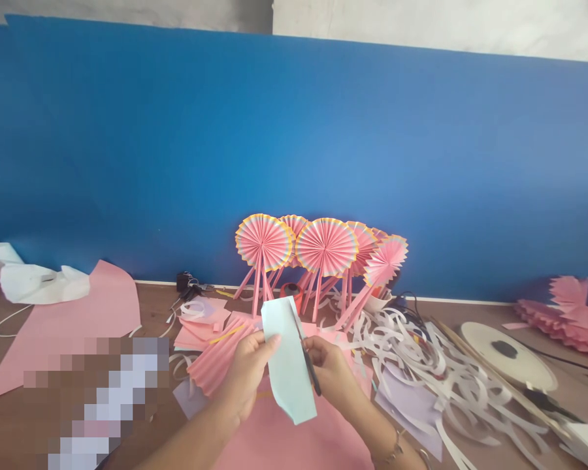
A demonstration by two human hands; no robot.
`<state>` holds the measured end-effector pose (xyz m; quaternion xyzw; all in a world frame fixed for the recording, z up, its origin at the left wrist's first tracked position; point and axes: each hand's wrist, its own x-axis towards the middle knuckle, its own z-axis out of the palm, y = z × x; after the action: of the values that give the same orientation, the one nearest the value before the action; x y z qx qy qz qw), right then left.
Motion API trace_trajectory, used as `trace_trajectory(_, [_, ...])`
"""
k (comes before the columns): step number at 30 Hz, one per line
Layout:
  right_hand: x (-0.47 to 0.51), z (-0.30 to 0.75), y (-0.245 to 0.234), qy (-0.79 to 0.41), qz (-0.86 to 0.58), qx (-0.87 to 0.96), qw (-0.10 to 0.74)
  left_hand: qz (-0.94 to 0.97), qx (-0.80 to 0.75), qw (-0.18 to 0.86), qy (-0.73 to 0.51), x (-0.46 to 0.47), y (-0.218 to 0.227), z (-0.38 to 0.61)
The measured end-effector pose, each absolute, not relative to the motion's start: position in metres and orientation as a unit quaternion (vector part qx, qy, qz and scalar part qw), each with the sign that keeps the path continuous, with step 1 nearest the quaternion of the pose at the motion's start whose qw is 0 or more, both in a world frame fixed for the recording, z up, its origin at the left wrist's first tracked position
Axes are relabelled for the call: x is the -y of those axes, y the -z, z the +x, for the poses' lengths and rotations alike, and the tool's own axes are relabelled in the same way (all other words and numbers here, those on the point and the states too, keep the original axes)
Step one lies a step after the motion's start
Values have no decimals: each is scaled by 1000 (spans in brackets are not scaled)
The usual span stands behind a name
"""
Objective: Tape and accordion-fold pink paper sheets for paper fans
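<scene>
Pinched between the thumb and fingers of my left hand (pixel 249 365) is a pale blue sheet of paper (pixel 290 378), held upright above the table. My right hand (pixel 330 369) grips a pair of dark-handled scissors (pixel 311 369) at the paper's right side. The blades run up along the sheet near its right edge, where a narrow strip stands partly apart. Below both hands lies a large pink sheet (pixel 294 437). A pleated pink paper piece (pixel 220 352) rests just beyond my left hand.
Several pink pleated paper fans (pixel 263 241) lean against a blue panel (pixel 294 137). Curled white paper strips (pixel 421 346) spread on the right near a round cream-coloured disc (pixel 508 352). Pink paper (pixel 93 320) lies on the left. Part of the lower left is pixelated.
</scene>
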<state>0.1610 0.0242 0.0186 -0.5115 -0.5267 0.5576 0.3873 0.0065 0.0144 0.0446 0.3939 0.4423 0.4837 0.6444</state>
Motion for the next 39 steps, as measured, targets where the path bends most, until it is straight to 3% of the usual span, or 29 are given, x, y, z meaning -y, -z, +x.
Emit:
trace_trajectory(33, [-24, 162, -18, -546, -530, 518, 391, 385, -452, 662, -457, -9, -40, 9])
trace_trajectory(39, [-29, 173, -24, -533, -558, 533, 347, 500, -505, 546, -444, -24, -36, 0])
